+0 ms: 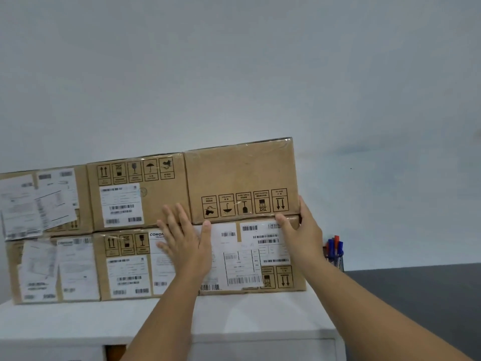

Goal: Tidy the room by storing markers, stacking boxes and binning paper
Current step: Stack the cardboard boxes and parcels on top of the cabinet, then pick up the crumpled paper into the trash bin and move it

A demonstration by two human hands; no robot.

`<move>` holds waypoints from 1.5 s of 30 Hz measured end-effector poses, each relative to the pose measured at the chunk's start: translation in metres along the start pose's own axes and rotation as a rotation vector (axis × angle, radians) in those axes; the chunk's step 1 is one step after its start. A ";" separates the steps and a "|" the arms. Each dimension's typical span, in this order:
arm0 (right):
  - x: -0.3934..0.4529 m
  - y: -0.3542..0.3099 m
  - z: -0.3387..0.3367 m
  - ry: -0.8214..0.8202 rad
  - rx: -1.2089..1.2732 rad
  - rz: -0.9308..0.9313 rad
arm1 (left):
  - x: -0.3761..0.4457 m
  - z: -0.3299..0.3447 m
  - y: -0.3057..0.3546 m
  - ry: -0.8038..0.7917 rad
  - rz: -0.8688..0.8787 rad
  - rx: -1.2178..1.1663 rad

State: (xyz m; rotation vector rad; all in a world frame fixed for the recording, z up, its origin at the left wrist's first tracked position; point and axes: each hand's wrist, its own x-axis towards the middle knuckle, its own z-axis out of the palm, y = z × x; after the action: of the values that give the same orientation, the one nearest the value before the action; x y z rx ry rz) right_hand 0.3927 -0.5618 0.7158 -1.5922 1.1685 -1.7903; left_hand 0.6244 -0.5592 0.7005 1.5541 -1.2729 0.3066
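Stack: six cardboard boxes in two rows of three on a white cabinet top (78,324), against a pale wall (234,61).
Top right box (242,178): plain brown front, handling symbols printed upside down along its lower edge; seated on the bottom right box (260,259), standing slightly taller than its neighbour.
Top middle box (138,191): upright handling symbols along the top, one white shipping label below them; touching the top right box on its left side.
Top left box (44,201): covered with several overlapping white papers, partly cut off by the left frame edge.
Bottom middle box (127,264): handling symbols, white barcode labels, partly hidden behind the left forearm.
Bottom left box (52,269): white sheets taped across the front.
Left hand (184,243): open and flat, fingers spread, palm pressed on the fronts where the middle and right columns meet; thumb tip at the seam under the top right box; clamped on nothing.
Right hand (302,230): wrapped round the right corner at the seam between top right and bottom right boxes, thumb on the front, fingers hidden behind the side; steadying rather than closed around anything.
Markers (335,246): blue and red caps standing upright in a mesh holder (338,261), just right of the stack, behind the right wrist.
Cabinet front: white panels near the lower edge, a small brown gap (115,353) between them.
Far right: dark surface (416,295) beyond the cabinet.
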 end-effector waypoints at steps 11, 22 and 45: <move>0.002 0.004 -0.053 -0.316 -0.277 0.090 | -0.021 -0.010 0.048 0.026 0.015 0.072; -0.031 0.008 -0.229 -0.562 -1.035 0.371 | -0.137 0.016 0.176 -0.742 0.676 -0.025; -0.267 -0.008 -0.578 -0.411 -1.119 0.969 | -0.431 0.020 0.325 -1.376 0.562 0.026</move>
State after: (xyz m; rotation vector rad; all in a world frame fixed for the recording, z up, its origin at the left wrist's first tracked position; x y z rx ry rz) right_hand -0.1025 -0.1800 0.5948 -1.2897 2.3180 -0.1172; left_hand 0.1753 -0.2961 0.5567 1.3354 -2.7617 -0.5351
